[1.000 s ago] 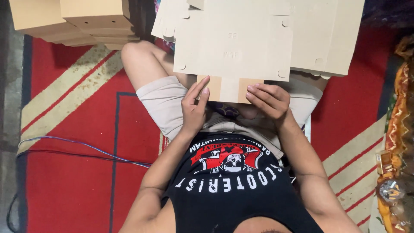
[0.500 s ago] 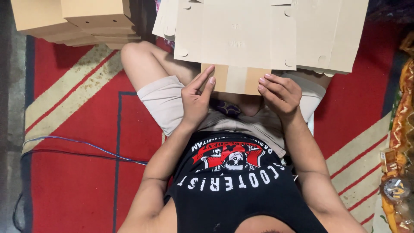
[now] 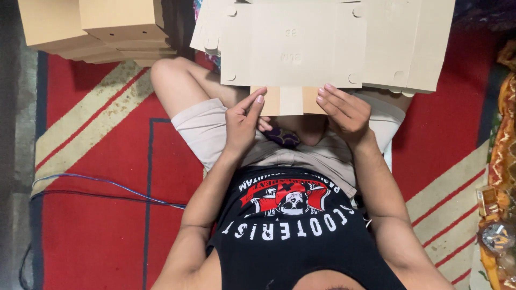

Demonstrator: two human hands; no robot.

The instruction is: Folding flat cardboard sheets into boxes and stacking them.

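A flat, unfolded cardboard box blank (image 3: 293, 45) lies across my lap and a stack of similar blanks (image 3: 414, 48), pale beige with round notches at its corners. Its brown inner flap (image 3: 285, 100) sticks out toward me at the near edge. My left hand (image 3: 242, 126) has its fingers stretched up to touch the flap's left corner. My right hand (image 3: 344, 110) rests its fingertips on the flap's right corner. Neither hand is closed around the cardboard.
A pile of folded cardboard boxes (image 3: 102, 27) stands at the far left on the red rug with cream stripes (image 3: 97, 134). A thin blue and black cable (image 3: 102, 185) crosses the rug at my left. Colourful cloth and small packets (image 3: 497, 215) lie along the right edge.
The cardboard blank has slid away from me, and both hands have moved apart to the outer corners of its brown flap.
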